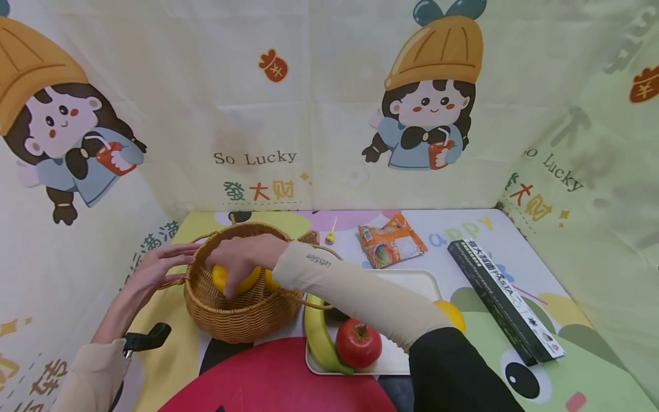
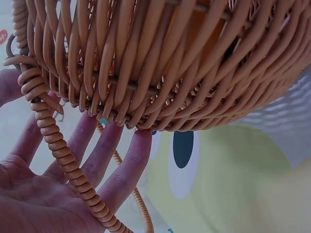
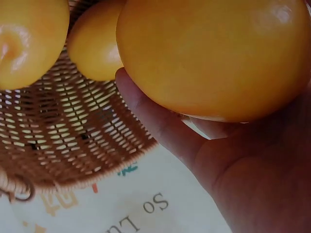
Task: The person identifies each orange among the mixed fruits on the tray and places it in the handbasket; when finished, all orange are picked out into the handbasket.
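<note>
The round wicker basket (image 1: 242, 317) stands on the table's left side, with several smooth yellow-orange fruits in it. My right hand (image 1: 244, 257) reaches over its rim and grips one yellow-orange fruit (image 3: 214, 58), thumb on one side. Two more fruits (image 3: 31, 43) show behind it in the right wrist view. At the basket's left wall, my left hand (image 1: 157, 266) touches the weave with outstretched fingers. In the left wrist view its fingertips meet the wicker (image 2: 121, 63), and a coiled handle (image 2: 73, 165) crosses before the palm. The right hand's far fingers are partly hidden.
Right of the basket, a white tray (image 1: 432, 280) bears a banana (image 1: 318, 337), a red apple (image 1: 358, 343) and a yellow-orange fruit (image 1: 452, 315), partly under my right forearm. Behind lie a lollipop (image 1: 330, 236) and an orange packet (image 1: 391, 243). A long pasta box (image 1: 504, 300) lies right.
</note>
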{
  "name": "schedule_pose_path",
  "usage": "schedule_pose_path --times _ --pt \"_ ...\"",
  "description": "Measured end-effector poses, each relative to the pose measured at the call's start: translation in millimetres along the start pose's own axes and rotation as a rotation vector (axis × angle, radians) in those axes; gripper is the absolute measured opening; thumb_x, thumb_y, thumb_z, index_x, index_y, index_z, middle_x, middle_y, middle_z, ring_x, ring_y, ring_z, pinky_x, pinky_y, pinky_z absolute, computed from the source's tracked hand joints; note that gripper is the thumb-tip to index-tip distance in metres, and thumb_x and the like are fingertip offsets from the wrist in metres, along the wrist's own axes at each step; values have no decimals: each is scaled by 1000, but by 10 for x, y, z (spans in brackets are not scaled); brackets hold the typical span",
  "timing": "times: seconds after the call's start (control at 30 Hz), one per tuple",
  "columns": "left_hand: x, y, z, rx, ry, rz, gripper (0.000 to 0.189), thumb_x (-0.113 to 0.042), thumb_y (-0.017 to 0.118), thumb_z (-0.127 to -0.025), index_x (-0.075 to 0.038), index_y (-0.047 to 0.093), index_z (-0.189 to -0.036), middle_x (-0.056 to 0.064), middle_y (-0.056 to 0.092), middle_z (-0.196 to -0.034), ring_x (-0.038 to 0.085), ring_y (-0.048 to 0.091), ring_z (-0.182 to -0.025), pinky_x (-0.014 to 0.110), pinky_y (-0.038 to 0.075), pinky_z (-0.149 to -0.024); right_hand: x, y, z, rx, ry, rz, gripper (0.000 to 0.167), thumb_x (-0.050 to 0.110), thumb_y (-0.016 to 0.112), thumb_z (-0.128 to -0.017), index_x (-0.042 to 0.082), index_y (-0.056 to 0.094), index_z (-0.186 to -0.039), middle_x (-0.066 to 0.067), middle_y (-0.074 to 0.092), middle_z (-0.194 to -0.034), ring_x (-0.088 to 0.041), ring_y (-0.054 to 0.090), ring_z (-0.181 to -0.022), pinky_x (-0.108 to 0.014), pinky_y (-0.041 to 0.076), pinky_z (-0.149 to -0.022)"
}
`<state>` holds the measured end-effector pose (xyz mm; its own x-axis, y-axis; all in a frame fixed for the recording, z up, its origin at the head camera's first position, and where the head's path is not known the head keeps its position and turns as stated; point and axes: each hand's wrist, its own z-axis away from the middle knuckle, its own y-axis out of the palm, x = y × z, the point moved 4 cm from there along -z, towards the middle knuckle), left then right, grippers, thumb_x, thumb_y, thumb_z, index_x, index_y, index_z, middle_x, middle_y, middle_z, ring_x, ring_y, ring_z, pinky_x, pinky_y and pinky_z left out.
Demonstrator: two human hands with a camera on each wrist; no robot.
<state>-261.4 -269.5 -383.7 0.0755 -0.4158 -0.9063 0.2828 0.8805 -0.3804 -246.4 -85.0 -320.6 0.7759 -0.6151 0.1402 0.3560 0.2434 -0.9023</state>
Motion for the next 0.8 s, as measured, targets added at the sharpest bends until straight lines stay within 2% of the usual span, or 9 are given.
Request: schedule_pose_path --times 0.23,0.47,0.8 --pt "25 -18 6 -5 5 -33 50 -41 61 -92 -13 57 -134 -32 55 -103 -9 57 -93 23 53 -76 54 98 -128 35 46 11 64 46 70 -81 25 48 -137 10 50 -114 -7 47 -97 -19 40 -78" --pt "34 -18 -4 -8 7 -37 51 -42 61 -93 -13 57 -135 -32 55 -102 -11 56 -93 23 53 -77 75 193 -224 57 72 33 57 48 70 -82 26 50 -130 9 50 -110 -7 47 -96 -19 41 -78" --pt "27 -21 14 -10 5 -24 49 -42 62 -92 -15 58 -133 -33 55 -102 -10 57 -93 22 52 -77 92 217 -262 59 66 27 46 44 72 -82 24 55 -120 9 53 -106 -7 49 -93 -19 42 -75"
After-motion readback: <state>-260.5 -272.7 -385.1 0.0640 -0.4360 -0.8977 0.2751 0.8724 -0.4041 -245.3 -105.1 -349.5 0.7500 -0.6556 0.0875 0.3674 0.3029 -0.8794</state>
